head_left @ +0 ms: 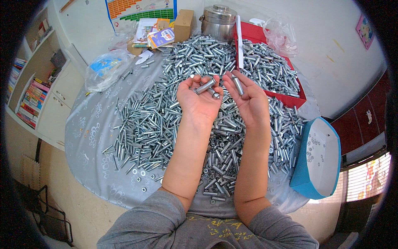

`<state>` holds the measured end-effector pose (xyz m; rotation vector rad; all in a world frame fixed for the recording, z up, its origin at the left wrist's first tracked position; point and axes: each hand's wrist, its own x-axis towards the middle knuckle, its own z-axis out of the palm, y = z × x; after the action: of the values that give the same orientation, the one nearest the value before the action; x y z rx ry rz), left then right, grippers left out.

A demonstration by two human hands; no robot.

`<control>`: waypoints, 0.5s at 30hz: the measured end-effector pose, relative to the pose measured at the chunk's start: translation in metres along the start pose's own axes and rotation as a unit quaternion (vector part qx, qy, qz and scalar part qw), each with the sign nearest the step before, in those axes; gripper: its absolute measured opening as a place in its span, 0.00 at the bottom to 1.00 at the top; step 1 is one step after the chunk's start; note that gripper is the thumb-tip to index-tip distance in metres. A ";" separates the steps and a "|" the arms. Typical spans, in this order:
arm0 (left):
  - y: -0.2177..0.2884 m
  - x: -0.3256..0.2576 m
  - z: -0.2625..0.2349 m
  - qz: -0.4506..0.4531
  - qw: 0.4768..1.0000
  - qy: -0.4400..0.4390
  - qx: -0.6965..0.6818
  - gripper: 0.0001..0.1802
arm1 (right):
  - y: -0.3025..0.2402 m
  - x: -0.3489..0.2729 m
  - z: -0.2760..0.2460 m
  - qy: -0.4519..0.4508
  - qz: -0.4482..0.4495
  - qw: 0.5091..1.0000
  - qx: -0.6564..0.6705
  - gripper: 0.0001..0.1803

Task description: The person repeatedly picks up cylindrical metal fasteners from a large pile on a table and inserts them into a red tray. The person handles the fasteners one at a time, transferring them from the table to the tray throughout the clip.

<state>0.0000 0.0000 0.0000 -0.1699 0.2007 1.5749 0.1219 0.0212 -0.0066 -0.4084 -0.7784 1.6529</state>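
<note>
A big heap of silver metal bolts and sleeves [166, 120] covers the round table with its grey patterned cloth [89, 137]. My left hand [199, 99] is raised palm up above the heap, fingers curled around a few of the silver bolts [206, 86]. Beside it, my right hand [246, 99] is also palm up, with one silver bolt [238, 85] held between thumb and fingers. The two hands nearly touch over the middle of the pile.
A red tray [290, 98] full of bolts sits at the back right, a steel pot [218, 21] behind it. A blue and white box [317, 159] with a few washers stands at the right edge. Plastic bags [105, 68], booklets and a cardboard box lie at the back left.
</note>
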 end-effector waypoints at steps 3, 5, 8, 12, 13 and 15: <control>0.001 0.000 0.001 0.001 1.000 0.002 -0.003 0.06 | 0.000 0.001 -0.001 0.004 -0.007 0.999 0.039 0.31; 0.000 0.001 0.000 -0.001 1.000 0.000 -0.003 0.06 | 0.000 0.001 -0.005 0.015 -0.022 0.997 0.068 0.31; 0.001 0.001 0.001 0.002 1.000 0.001 -0.002 0.06 | -0.005 0.002 -0.007 -0.006 0.050 0.978 0.204 0.30; 0.001 -0.001 0.001 0.006 1.000 0.006 0.001 0.06 | 0.001 0.003 -0.008 -0.016 0.053 0.977 0.204 0.29; 0.000 -0.001 0.002 0.009 1.000 0.013 0.004 0.06 | 0.003 0.003 -0.008 -0.011 0.044 0.978 0.203 0.28; -0.001 -0.002 0.003 0.011 1.000 0.016 0.005 0.06 | 0.003 0.003 -0.008 0.006 0.039 0.975 0.218 0.27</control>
<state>0.0007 -0.0013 0.0033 -0.1855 0.2362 1.5929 0.1238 0.0262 -0.0138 -0.1374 -0.3756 1.8340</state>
